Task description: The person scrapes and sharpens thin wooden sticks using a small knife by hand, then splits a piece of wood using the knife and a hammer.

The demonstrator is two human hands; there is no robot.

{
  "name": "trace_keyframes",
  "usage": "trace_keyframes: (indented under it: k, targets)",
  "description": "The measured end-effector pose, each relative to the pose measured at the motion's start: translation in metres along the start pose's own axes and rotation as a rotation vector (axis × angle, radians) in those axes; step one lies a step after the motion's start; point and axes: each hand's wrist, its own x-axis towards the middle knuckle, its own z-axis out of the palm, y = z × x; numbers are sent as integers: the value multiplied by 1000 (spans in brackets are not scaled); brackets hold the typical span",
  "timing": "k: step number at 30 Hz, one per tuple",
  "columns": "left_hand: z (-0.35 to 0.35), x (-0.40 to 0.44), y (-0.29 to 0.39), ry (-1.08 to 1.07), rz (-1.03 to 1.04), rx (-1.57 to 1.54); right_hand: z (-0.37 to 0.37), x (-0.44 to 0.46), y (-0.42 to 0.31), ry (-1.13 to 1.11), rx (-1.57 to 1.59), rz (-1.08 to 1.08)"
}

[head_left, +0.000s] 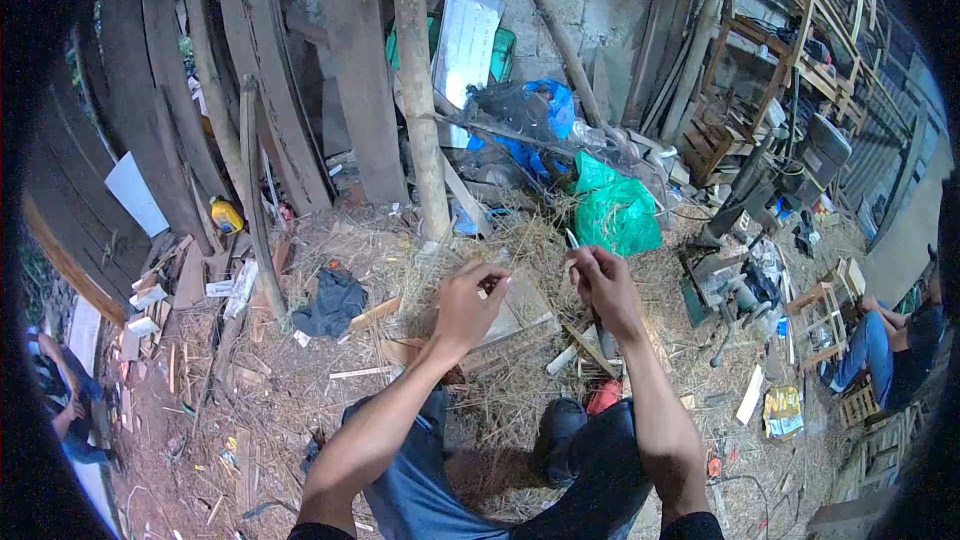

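Note:
My left hand (pixel 470 304) is raised in front of my lap, its fingers curled and the thumb meeting the fingertips. Whatever it pinches, if anything, is too small to make out. To the right of it, my right hand (pixel 606 288) is closed on a thin pale pointed piece (pixel 571 238) that sticks up past the fingertips; its kind is unclear. Beneath and between the hands a flat wooden board (pixel 520 310) lies on the straw-covered ground. A red object (pixel 604 397) rests close to my right knee.
A wooden post (pixel 421 90) stands ahead, with a green plastic bag (pixel 615 208) to its right. Dark cloth (pixel 333 302) lies at left near a yellow container (pixel 226 215). One person (pixel 880 340) sits at far right, another (pixel 70 395) at far left. Wood scraps litter the ground.

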Motion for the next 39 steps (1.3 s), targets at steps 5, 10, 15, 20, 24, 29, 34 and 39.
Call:
trace_keyframes:
  k: [5, 10, 15, 20, 24, 29, 34, 39]
  targets:
    - [4, 3, 2, -32, 5, 5, 22, -9, -7, -199, 20, 47]
    - [6, 1, 9, -117, 78, 66, 33, -5, 3, -315, 197, 134]
    - [6, -1, 2, -175, 37, 57, 29, -2, 8, -228, 211, 181]
    - [1, -3, 9, -189, 49, 87, 18, 4, 7, -158, 103, 146]
    - [-4, -7, 0, -196, 106, 54, -28, 17, 13, 77, 209, 79]
    - [1, -10, 2, -211, 36, 114, -21, 10, 11, 97, 195, 77]
    - [10, -5, 2, -131, 82, 51, 33, -11, 13, -251, 86, 84]
    - [7, -1, -4, -154, 115, 65, 32, -5, 15, -270, 205, 162]
